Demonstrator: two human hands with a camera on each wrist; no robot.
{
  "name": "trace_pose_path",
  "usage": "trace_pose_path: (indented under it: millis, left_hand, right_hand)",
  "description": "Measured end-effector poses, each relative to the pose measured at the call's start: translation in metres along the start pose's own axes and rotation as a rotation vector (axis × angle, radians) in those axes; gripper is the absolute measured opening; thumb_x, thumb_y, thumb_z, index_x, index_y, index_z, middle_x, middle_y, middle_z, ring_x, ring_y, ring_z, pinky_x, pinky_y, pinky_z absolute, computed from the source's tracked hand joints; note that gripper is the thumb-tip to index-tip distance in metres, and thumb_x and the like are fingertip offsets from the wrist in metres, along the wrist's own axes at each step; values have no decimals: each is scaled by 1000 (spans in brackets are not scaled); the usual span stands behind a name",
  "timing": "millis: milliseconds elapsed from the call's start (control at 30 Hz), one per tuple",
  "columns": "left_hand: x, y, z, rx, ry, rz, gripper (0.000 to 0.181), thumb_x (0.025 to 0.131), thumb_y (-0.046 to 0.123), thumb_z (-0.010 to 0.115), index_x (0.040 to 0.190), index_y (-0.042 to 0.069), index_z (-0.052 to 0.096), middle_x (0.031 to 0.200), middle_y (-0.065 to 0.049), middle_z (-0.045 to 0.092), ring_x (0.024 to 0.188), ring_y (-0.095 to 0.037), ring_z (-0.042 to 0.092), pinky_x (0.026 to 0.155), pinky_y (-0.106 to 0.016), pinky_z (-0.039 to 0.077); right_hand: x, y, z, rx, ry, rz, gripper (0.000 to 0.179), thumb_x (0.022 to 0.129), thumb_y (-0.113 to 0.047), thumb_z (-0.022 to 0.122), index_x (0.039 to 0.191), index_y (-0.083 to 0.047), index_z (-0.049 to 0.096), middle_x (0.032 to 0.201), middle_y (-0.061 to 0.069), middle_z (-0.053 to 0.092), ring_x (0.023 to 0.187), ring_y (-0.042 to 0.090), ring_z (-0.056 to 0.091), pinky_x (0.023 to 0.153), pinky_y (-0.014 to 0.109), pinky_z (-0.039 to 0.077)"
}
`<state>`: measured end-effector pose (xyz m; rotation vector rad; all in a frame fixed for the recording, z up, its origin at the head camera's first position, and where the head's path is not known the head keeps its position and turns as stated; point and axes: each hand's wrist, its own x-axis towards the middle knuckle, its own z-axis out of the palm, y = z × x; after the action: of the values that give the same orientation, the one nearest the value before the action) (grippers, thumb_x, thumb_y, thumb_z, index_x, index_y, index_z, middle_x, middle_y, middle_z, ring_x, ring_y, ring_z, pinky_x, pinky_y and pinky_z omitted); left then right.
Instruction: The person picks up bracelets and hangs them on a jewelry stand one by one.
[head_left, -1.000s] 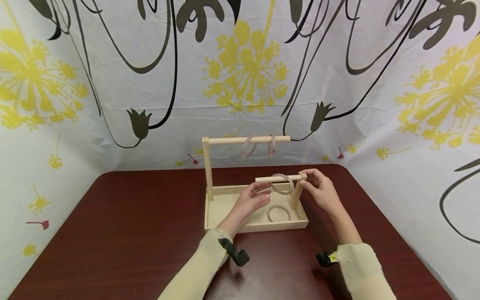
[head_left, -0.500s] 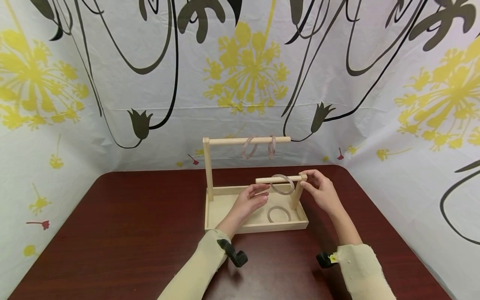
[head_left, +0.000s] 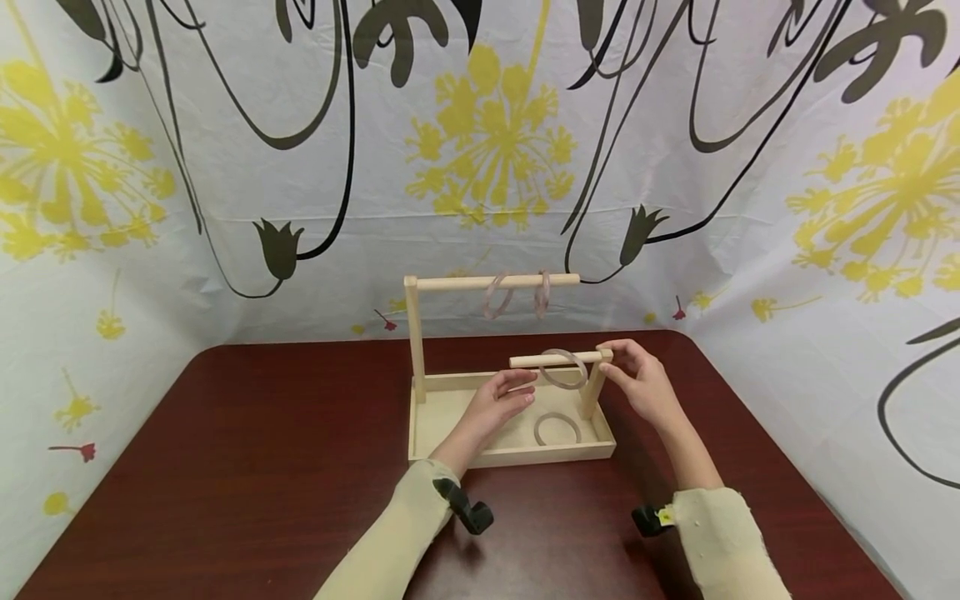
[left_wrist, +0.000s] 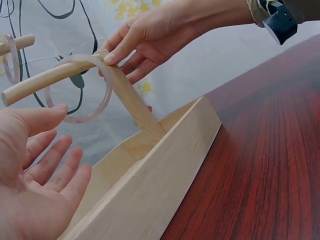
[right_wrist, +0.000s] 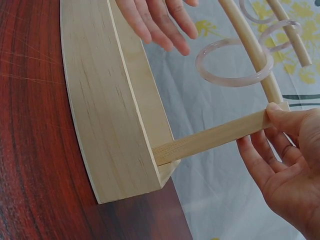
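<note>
A wooden stand with a shallow tray base (head_left: pixel 450 457) carries two dowel arms at different heights. On the lower dowel (head_left: pixel 525 361) hangs a pale translucent bangle (left_wrist: pixel 107 95), near the post's top. My right hand (head_left: pixel 641 385) grips the top of the short post (right_wrist: pixel 215 134) between thumb and fingers. Just below the lower dowel's free end, my left hand (head_left: pixel 491 410) hovers over the tray, palm turned inward, fingers loosely extended and holding nothing. Another bangle (head_left: pixel 557 428) lies flat in the tray's right part. Two pinkish bangles (head_left: pixel 497 297) hang from the upper dowel (head_left: pixel 450 283).
The stand rests on a dark red-brown wooden table (head_left: pixel 285 467). Behind and on both sides hangs a white curtain (head_left: pixel 300 183) printed with yellow flowers and dark stems. The tall post (head_left: pixel 416 337) rises at the tray's left end.
My left hand has drawn very slightly left and away from the hanging bangle. The right hand keeps its grip on the post, and the bangles stay where they were.
</note>
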<state>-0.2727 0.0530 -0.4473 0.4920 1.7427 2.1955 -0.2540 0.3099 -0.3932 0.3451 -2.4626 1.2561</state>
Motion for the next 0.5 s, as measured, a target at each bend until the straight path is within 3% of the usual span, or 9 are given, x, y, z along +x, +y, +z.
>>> trace_pose_path:
  millis: [100, 300, 500]
  left_hand:
    - [0, 0, -1, 48, -11, 11, 42, 97, 1, 60, 138, -1, 52, 145, -21, 53, 137, -42, 48, 109, -37, 47]
    - [0, -2, -1, 119, -46, 13, 46, 95, -1, 62, 139, -1, 50, 146, -23, 51, 137, -43, 47, 109, -39, 48]
    - [3, -7, -1, 179, -96, 18, 53, 92, -3, 65, 142, -1, 48, 147, -24, 50, 137, -44, 47, 107, -41, 49]
  right_hand:
    - [0, 1, 0, -18, -2, 1, 27, 97, -10, 65, 122, 0, 62, 110, 7, 66, 93, -13, 55, 77, 12, 45]
    - [-2, 1, 0, 5, 2, -11, 27, 96, -11, 66, 121, 0, 62, 111, 14, 67, 93, -11, 56, 75, 13, 45]
    - [-2, 3, 0, 37, 20, -26, 26, 95, -11, 68, 118, -1, 62, 107, 1, 67, 92, -11, 58, 73, 10, 44]
